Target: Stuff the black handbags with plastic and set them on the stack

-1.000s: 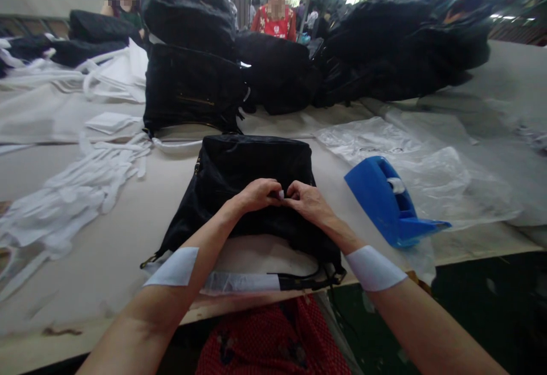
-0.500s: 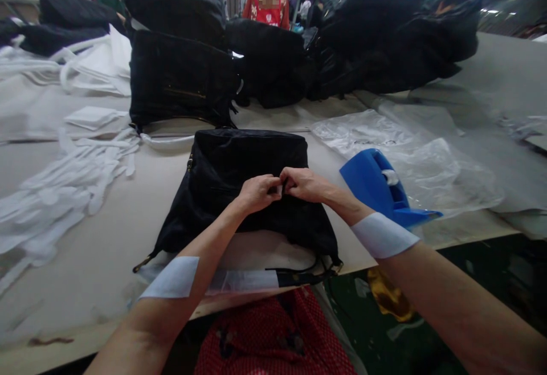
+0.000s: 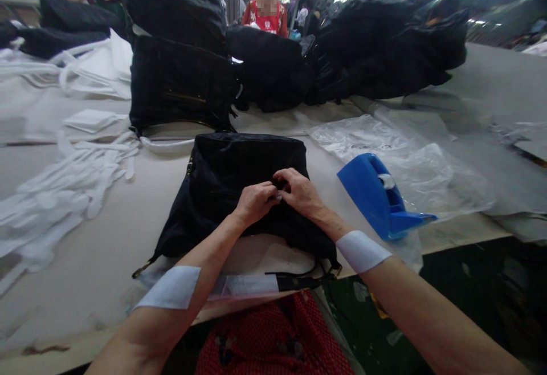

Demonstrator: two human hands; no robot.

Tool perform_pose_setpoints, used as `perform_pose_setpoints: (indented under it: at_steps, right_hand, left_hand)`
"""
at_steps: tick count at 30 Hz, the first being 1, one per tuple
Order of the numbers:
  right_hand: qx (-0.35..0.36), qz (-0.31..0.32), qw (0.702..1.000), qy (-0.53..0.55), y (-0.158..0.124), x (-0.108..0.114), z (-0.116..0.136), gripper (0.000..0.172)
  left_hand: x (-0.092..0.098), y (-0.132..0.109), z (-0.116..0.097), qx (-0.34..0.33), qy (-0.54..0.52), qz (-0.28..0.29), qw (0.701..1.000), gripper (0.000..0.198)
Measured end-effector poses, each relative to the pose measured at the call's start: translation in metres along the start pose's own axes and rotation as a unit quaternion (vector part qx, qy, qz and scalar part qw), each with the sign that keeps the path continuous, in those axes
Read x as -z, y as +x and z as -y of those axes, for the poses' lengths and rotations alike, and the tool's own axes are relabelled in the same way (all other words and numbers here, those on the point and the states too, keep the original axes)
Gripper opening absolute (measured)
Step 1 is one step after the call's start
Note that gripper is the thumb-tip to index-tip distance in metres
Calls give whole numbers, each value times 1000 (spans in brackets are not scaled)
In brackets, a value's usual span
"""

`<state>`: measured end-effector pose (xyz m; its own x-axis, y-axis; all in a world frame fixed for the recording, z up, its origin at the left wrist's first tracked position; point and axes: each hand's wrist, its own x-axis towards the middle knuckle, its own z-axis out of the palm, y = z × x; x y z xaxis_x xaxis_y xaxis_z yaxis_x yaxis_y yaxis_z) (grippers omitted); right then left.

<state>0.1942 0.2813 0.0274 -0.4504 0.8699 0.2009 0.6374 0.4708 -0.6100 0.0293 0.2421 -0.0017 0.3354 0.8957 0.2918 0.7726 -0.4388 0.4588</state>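
Observation:
A black bag point(image 3: 252, 161) lies on the table in front of me, its strap end and metal clips toward the near edge. Over its middle, my left hand point(image 3: 257, 201) is closed in a pinch, with a small whitish bit showing at the fingertips. My right hand point(image 3: 297, 192) meets it from the right, fingers curled and pressed together near the same spot. What lies between the right fingers is too small and dark to make out. A wrapped strap point(image 3: 252, 285) rests along the table edge below the bag.
A blue plastic holder point(image 3: 370, 192) stands right of the bag, beside clear plastic sheeting point(image 3: 427, 164). White strips point(image 3: 55, 204) spread over the left side. Stacked black bags point(image 3: 182, 84) rise at the back, with a person in a red apron point(image 3: 268, 23) behind them.
My right hand has turned slightly and its forearm has shifted left and down. My left hand has dipped a little. Both stay together over the bag.

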Motion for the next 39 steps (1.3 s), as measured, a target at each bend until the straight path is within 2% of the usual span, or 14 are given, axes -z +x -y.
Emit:
perform_pose_setpoints:
  at_steps: [3,5,8,11,17,20,22,25,27,32,36,39]
  right_hand:
    - [-19,-76,997,-12,-8,-1,-2,19]
    - [-56,-78,995,13,-16,-1,-4,12]
    - [-80,-50,994,63,-33,-5,-7,20]
    - [-58,-50,991,113,-44,-13,-7,19]
    - [-16,-41,986,163,-42,-19,-4,22]
    - [-22,-56,981,183,-41,-20,-6,23]
    - [-55,-53,977,198,-41,-21,-9,26]
    - [-108,-37,967,228,-42,-22,-14,33]
    - [-125,-32,959,251,-42,-22,-16,38]
    - [-141,-24,947,286,-41,-20,-15,43]
    - [-150,-23,945,290,-41,-19,-13,41]
    - [-149,-27,945,290,-41,-19,-12,42]
  left_hand:
    - [-2,-4,-2,14,14,-12,1000,16]
    - [-2,-6,-4,24,19,-19,999,18]
    - [-2,-7,-4,32,18,-22,999,20]
    - [-3,-7,-4,33,15,-20,999,19]
    - [-2,-6,-5,42,16,-10,999,21]
    - [4,-5,0,23,-54,2,998,12]
    - [9,-5,6,20,-124,-16,992,7]
    - [15,-4,13,56,-176,-79,980,14]
    - [15,-4,12,69,-164,-86,980,20]
    - [14,-1,0,70,-80,-19,994,29]
    - [14,1,-5,55,-43,-7,998,25]
    - [14,1,-6,48,-16,-4,999,15]
